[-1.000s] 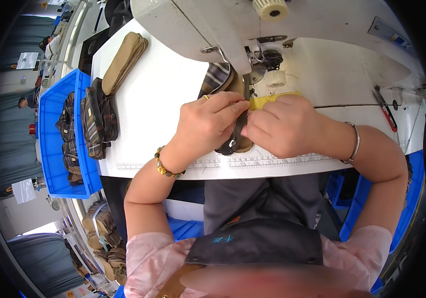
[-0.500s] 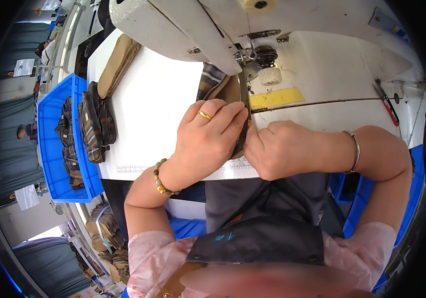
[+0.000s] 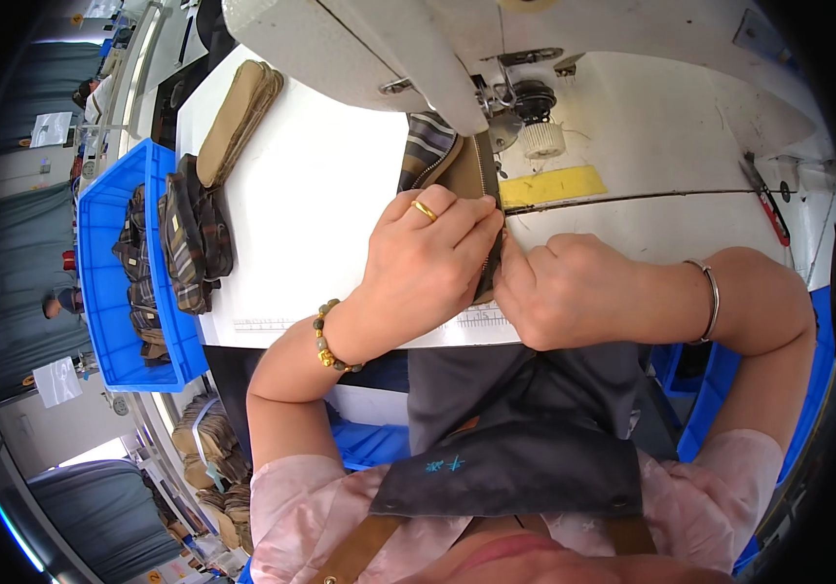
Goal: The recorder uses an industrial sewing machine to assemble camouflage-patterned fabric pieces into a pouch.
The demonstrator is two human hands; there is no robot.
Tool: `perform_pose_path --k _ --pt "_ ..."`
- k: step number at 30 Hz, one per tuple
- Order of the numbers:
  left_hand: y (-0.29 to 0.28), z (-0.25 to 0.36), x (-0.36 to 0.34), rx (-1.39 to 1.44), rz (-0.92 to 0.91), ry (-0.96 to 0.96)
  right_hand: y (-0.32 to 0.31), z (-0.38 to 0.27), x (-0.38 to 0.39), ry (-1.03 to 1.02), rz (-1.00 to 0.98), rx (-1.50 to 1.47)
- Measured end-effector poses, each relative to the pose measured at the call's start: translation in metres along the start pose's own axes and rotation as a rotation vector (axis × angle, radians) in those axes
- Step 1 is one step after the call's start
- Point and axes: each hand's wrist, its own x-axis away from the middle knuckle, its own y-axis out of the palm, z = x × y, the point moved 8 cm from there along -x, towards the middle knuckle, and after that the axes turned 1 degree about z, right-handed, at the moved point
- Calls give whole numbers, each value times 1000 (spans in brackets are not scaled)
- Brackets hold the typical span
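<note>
A khaki fabric piece with a zipper and a striped lining lies under the sewing machine head. My left hand, with a gold ring, is closed on the lower part of this piece, its fingertips at the zipper edge. My right hand is curled just right of it, thumb and index finger gripping the piece's right edge. Both hands cover much of the lower end. A yellow strip lies on the machine bed above my right hand.
A blue bin of plaid pieces stands at left, with more plaid pieces beside it and khaki pieces above them. Red-handled snips lie at right. A person is at far left. Bundled pieces sit below the bin.
Both hands have moved toward me from a second ago, my right hand clearly lower, off the yellow strip. The zipper and khaki piece now show more above my left hand.
</note>
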Motion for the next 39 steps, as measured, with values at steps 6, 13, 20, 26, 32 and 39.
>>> perform_pose_path --k 6,13,20,26,32,39 --pt "3 -12 -11 34 38 -47 7 8 2 47 8 66" --pt "6 -34 -22 30 85 -60 14 26 0 113 68 30" --pt "-5 -11 -13 -189 86 -49 10 19 3 111 34 41" --pt "-2 -13 -11 -163 32 -86 -1 6 1 78 30 20" --pt "3 -21 -12 -28 20 -127 2 10 2 85 20 -26" --pt "6 -24 -12 4 26 -112 4 10 1 76 46 6"
